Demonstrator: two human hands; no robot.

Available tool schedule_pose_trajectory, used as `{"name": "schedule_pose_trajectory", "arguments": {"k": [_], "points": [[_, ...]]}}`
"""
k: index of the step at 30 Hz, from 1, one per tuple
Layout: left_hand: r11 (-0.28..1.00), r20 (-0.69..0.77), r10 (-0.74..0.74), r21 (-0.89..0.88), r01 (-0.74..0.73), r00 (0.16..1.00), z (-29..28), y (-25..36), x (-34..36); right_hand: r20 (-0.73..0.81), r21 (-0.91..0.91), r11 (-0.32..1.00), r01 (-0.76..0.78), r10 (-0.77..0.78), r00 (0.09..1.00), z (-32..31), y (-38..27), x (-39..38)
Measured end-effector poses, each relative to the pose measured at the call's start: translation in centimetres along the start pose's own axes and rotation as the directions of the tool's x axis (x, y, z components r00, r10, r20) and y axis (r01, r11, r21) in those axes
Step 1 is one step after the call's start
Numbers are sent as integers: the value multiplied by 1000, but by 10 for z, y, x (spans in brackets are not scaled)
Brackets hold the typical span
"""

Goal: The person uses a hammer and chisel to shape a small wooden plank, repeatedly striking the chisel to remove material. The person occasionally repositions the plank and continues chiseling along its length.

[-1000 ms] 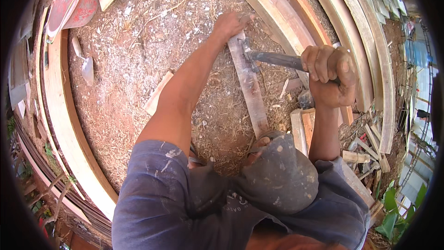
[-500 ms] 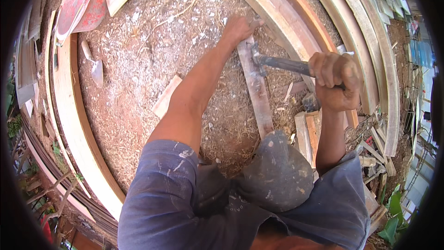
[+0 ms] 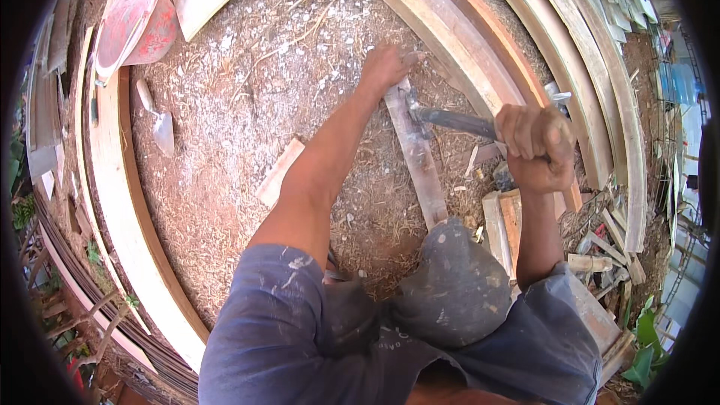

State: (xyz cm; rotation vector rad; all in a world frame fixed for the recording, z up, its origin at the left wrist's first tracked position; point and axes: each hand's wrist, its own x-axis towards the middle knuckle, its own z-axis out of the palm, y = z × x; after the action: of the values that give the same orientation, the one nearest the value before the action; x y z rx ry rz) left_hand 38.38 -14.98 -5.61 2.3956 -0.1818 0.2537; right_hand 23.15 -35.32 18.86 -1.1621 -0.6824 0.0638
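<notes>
My right hand [image 3: 536, 142] is closed round the handle of a dark hammer [image 3: 461, 121]. The hammer's head lies against the upper part of a narrow, dusty wooden board [image 3: 416, 157], and its handle points right. At the board's far end, my left hand [image 3: 388, 67] grips it, with the fingers partly hidden. The board's near end meets my bent knee [image 3: 457, 270] in dark, paint-spotted trousers. I cannot make out any nail under the hammer.
Long timber beams [image 3: 450, 22] lie at the right. Another beam [image 3: 124, 180] runs along the left, near a trowel [image 3: 160, 124] and a red-stained bucket [image 3: 139, 22]. A short wood offcut [image 3: 280, 172] lies beside my left forearm. Scrap wood [image 3: 607, 255] is piled at the right.
The view has shifted slightly, so the ground and timber appear a little lower. Both hands keep their grips, and the hammer's head is still at the same part of the board.
</notes>
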Motion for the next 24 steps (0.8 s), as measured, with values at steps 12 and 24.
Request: {"name": "schedule_pose_trajectory", "arguments": {"k": [12, 24], "points": [[990, 330, 40, 117, -83, 943, 28, 3, -39, -167, 160, 987, -22, 49, 985, -21, -4, -37], [999, 191, 27, 30, -34, 981, -37, 47, -26, -30, 12, 1000, -21, 22, 999, -24, 18, -14]]}}
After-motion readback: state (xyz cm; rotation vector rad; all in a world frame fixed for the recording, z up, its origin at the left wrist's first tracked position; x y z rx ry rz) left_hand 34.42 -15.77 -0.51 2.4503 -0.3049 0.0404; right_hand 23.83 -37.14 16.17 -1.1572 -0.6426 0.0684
